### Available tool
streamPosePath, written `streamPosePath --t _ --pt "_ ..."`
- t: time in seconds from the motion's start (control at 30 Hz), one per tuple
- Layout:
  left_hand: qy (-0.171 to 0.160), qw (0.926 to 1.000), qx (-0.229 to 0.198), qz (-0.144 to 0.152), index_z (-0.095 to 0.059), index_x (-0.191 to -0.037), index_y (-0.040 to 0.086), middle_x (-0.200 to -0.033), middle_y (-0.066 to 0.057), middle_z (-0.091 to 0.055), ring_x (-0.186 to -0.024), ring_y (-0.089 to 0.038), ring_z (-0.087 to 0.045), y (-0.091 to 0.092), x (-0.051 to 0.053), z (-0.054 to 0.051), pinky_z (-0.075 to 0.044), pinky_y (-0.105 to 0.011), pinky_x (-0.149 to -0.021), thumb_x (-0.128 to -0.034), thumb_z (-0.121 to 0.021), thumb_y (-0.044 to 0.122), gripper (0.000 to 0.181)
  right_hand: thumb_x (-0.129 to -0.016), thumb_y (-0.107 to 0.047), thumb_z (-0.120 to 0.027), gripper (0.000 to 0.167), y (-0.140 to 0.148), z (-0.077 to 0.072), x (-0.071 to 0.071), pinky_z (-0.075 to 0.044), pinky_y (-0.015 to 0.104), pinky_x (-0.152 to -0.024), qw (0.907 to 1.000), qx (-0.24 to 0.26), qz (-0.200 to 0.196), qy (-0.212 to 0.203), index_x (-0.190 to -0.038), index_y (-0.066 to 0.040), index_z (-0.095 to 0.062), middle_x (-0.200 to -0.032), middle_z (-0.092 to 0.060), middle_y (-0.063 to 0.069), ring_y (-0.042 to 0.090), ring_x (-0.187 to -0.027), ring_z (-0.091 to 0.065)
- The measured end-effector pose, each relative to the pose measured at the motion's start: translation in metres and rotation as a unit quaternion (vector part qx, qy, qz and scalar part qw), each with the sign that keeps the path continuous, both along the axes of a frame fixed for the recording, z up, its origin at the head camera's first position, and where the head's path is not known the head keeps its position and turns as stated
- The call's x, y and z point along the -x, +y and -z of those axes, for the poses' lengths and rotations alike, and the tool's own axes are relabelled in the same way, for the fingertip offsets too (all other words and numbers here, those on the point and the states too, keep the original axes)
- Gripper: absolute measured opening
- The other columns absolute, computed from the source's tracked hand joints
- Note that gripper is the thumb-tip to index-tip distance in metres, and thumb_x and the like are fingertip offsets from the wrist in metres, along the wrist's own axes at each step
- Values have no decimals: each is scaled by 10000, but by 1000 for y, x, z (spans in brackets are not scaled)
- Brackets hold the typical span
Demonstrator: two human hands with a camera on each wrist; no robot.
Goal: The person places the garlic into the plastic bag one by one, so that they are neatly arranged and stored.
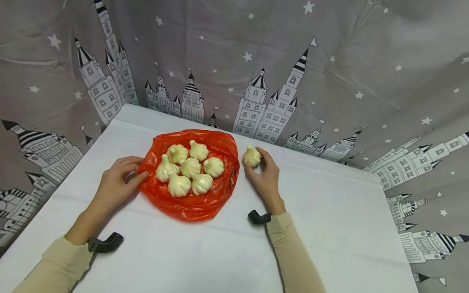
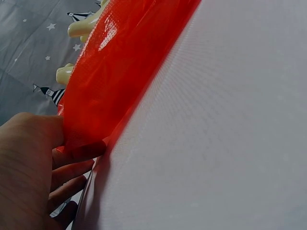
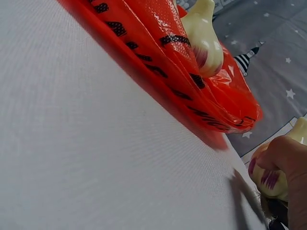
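Observation:
A red plastic bag [image 1: 198,209] lies spread on the table with several pale garlic bulbs [image 1: 190,167] gathered on it. At the bag's left edge, my left hand [image 1: 119,179] pinches the plastic between thumb and forefinger; the left wrist view shows the red film [image 2: 120,62] between them. Just off the bag's right side, my right hand [image 1: 265,175] grips a single garlic bulb [image 1: 251,157] between thumb and fingers. The right wrist view shows purple streaks on this held bulb [image 3: 269,178], which is partly hidden by the thumb. Black print marks the bag's side [image 3: 158,62].
A white cloth [image 1: 340,219] covers the table. Behind and beside it hangs a grey curtain [image 1: 286,24] printed with castles and stars. Each wrist wears a black camera mount, one on the left [image 1: 106,243] and one on the right [image 1: 259,217].

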State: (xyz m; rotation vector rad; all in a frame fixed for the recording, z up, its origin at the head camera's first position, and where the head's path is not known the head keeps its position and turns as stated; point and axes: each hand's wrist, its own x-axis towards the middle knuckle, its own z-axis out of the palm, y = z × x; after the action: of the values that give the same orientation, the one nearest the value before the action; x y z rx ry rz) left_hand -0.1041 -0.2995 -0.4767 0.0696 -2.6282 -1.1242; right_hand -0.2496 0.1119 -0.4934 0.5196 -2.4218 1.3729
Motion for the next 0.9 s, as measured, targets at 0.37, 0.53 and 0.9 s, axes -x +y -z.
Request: streamPosePath --t 0.37,0.53,0.9 --pt "-47 10000 -82 15 -777 -1021 33 -1398 -173 -648 -1372 -387 -514 0 -1 0 -284 53 -934 -987 -757 228 199 -878 -163 -866 597 -11 -10 -4 -546 417 -1082 9979 594 -98 219 -1424 -126 -626 -1366 -691 52 248 -1157 -723" --pt "-81 9999 -90 17 -779 -1034 39 -1404 -164 -646 -1379 -378 -513 1 -1 -1 -305 42 -940 -989 -755 227 195 -891 -194 -859 584 -17 -20 -4 -531 467 -1097 9972 597 -310 335 -1425 -133 -629 -1341 -703 64 272 -1163 -715" --pt "-121 9999 -63 -38 -773 -1014 42 -1405 -167 -643 -1380 -381 -513 0 -1 -2 -305 39 -944 -990 -753 224 185 -889 -178 -837 600 -40 -34 0 -502 436 -1118 9977 185 -618 197 -1445 -128 -615 -1377 -685 75 230 -1262 -646"
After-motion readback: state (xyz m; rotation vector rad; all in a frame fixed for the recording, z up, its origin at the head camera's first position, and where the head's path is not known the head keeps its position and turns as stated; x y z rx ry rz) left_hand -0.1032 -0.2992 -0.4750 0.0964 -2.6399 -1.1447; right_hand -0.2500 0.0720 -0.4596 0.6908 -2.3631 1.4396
